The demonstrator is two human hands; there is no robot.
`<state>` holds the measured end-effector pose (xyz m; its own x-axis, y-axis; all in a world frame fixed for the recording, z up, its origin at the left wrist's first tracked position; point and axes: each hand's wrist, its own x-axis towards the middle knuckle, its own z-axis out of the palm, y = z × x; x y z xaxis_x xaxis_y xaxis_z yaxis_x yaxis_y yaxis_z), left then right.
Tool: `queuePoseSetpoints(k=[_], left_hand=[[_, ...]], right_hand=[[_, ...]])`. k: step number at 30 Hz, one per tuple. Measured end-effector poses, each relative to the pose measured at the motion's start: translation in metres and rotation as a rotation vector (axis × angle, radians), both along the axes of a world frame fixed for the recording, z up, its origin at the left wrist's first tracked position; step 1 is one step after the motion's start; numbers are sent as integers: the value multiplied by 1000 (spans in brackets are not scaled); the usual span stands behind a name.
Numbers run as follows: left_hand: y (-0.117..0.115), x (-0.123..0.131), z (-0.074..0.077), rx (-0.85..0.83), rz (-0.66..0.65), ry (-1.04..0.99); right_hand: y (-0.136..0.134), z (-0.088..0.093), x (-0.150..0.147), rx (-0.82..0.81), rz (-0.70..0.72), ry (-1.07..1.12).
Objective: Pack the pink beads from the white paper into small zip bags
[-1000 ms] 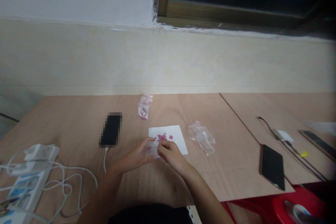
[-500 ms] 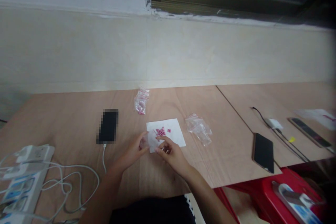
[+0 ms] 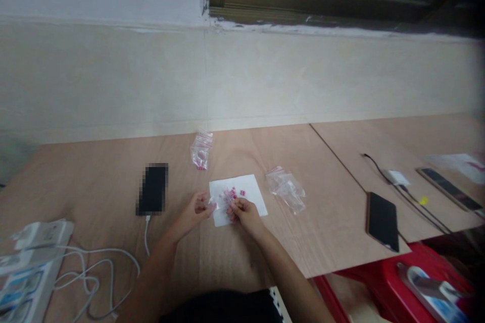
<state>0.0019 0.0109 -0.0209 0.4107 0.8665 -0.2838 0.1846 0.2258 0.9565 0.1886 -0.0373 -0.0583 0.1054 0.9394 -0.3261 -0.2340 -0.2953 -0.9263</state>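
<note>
the right hand (image 3: 245,213), over the paper (image 3: 254,201) toward the near edge of the table (image 3: 333,212), pinches a clear bag (image 3: 228,199) between thumb and forefinger. the left hand (image 3: 197,207) is by the paper's left edge, fingers half curled beside the clear bag; i cannot tell whether they grip it. pink beads (image 3: 234,191) lie on the paper toward its far edge, partly hidden. a filled bag (image 3: 202,150) rests near the table's far edge, loose bags (image 3: 287,191) just past the paper's right edge
</note>
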Motion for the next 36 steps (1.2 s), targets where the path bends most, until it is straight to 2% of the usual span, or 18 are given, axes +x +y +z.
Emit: queuePoseSetpoints(k=[6,10,19,24,33,36], left_hand=[[-2,2,0,-83,88,-13],[-1,5,4,-72,112,2],[8,16,24,-55,104,-28],[10,19,33,-36,110,-15],[12,12,18,-72,192,-77],[14,13,17,-66,200,-98]], right_hand=[[-1,-9,4,-27,44,90],[-2,-9,6,-42,57,137],[-2,-7,12,-58,138,201],[-2,0,11,-55,131,243],[9,6,14,-80,188,276],[8,14,15,-59,199,169]])
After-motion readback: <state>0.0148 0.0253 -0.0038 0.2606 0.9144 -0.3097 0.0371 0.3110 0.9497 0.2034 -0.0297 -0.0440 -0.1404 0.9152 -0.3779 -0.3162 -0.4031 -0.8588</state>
